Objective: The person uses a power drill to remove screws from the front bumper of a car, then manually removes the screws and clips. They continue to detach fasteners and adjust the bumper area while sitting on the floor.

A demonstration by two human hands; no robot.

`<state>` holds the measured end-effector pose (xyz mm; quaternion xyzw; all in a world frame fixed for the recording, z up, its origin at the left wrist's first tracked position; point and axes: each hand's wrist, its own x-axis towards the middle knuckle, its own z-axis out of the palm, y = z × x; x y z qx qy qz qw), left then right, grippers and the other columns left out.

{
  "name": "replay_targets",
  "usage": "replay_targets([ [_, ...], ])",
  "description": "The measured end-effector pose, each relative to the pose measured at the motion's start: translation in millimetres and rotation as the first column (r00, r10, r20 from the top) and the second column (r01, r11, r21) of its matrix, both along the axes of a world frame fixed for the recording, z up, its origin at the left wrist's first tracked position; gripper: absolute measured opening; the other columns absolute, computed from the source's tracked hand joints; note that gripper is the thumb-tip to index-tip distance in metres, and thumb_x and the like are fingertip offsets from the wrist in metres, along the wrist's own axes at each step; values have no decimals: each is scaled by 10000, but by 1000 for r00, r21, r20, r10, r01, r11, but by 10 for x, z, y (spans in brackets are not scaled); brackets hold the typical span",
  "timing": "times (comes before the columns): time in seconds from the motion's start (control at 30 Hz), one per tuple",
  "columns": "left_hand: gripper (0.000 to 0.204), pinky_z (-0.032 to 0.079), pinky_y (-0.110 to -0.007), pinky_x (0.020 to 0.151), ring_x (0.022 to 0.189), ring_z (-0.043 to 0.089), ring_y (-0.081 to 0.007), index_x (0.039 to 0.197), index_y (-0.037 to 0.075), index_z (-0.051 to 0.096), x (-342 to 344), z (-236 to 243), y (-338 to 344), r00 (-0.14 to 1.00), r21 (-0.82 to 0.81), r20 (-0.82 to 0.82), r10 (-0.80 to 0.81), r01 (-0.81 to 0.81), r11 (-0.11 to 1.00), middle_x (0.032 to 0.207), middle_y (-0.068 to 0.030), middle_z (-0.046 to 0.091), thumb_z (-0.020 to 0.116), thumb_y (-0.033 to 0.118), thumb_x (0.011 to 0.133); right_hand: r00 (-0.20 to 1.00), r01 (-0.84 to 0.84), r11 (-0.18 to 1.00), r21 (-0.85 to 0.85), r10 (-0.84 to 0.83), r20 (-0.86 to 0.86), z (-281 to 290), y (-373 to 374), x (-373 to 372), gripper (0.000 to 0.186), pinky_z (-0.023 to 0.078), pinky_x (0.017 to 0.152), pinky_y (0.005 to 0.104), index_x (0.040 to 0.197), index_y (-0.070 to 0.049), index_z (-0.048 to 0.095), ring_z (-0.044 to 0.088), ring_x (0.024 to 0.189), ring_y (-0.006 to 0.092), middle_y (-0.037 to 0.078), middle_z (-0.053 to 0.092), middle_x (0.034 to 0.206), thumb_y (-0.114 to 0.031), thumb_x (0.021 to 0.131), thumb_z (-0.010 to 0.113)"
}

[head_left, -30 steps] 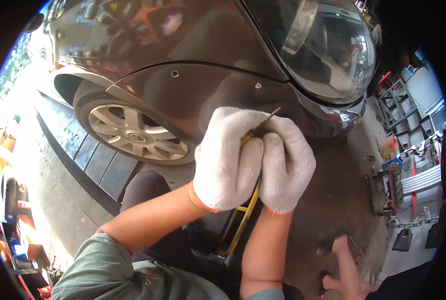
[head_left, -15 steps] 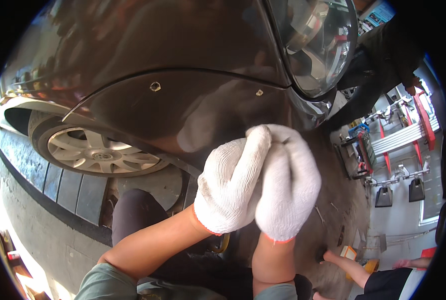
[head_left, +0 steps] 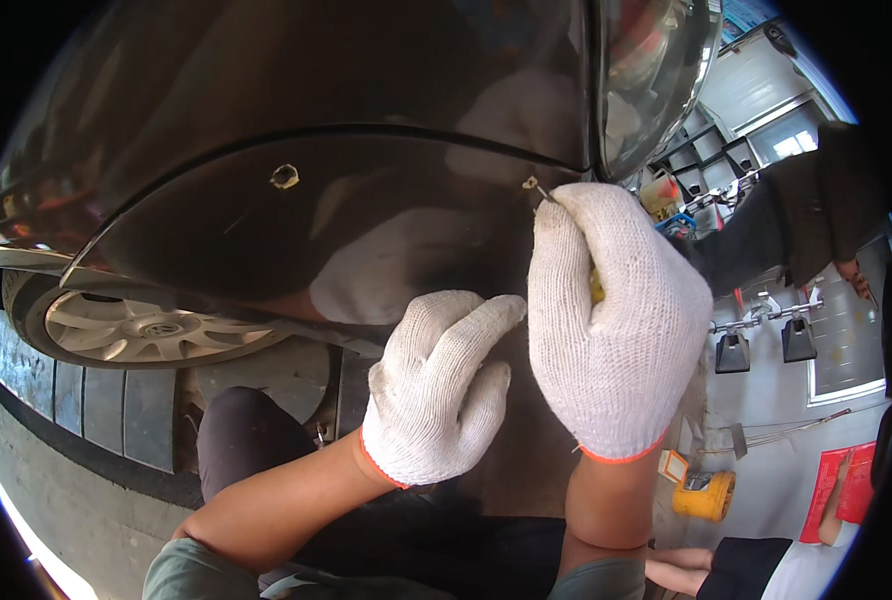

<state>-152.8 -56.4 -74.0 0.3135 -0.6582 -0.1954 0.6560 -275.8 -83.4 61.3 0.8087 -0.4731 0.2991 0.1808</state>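
A dark brown car bumper (head_left: pixel 396 200) fills the view in front of me, with a ragged hole (head_left: pixel 285 177) at left and a smaller chipped hole (head_left: pixel 530 183) near the headlight. My right hand (head_left: pixel 616 310), in a white knit glove, pinches a thin metal-tipped tool (head_left: pixel 546 194). Its tip is at or very near the smaller hole; a bit of yellow shows between the fingers, and the glove hides the rest. Beside it, my left hand (head_left: pixel 436 390), gloved alike, hangs before the bumper with fingers half bent and apart, holding nothing.
The headlight (head_left: pixel 656 80) is at upper right. A silver-spoked wheel (head_left: pixel 156 325) stands at left above dark floor slabs (head_left: pixel 146 410). To the right are a person in dark sleeves (head_left: pixel 816 200), a yellow bucket (head_left: pixel 704 496), wall-side equipment (head_left: pixel 766 335) and another person's legs (head_left: pixel 676 570).
My hands have come apart from being together. The right one has risen to the smaller hole with the tool tip showing; the left has dropped slightly. The view has shifted a little.
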Motion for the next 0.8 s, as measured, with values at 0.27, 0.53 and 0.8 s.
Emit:
replay_targets([
  [0.27,562,593,-454,832,979,694,-391,1343,1,704,-8,39,-17,996,40,-68,-50,53,998,1141,-208,667,737,-55,784,997,62,998,31,-60,-44,67,45,127,111,631,725,368,1059,4,793,815,825,350,190,788,890,-90,1019,750],
  [0.53,516,594,-457,846,976,704,-402,1321,-14,708,-94,-76,-84,990,58,-88,-113,118,991,1162,-207,677,753,-33,808,954,237,972,12,-230,-191,192,118,410,105,612,674,415,1025,-33,791,785,783,378,187,769,847,-122,1008,737],
  [0.8,476,576,-484,875,994,691,-407,1288,-12,712,-182,-40,-148,985,76,-68,-160,165,983,1175,-205,683,764,4,814,926,251,966,57,-223,-306,334,102,490,93,583,629,430,983,-33,775,749,726,384,188,737,811,-112,997,727],
])
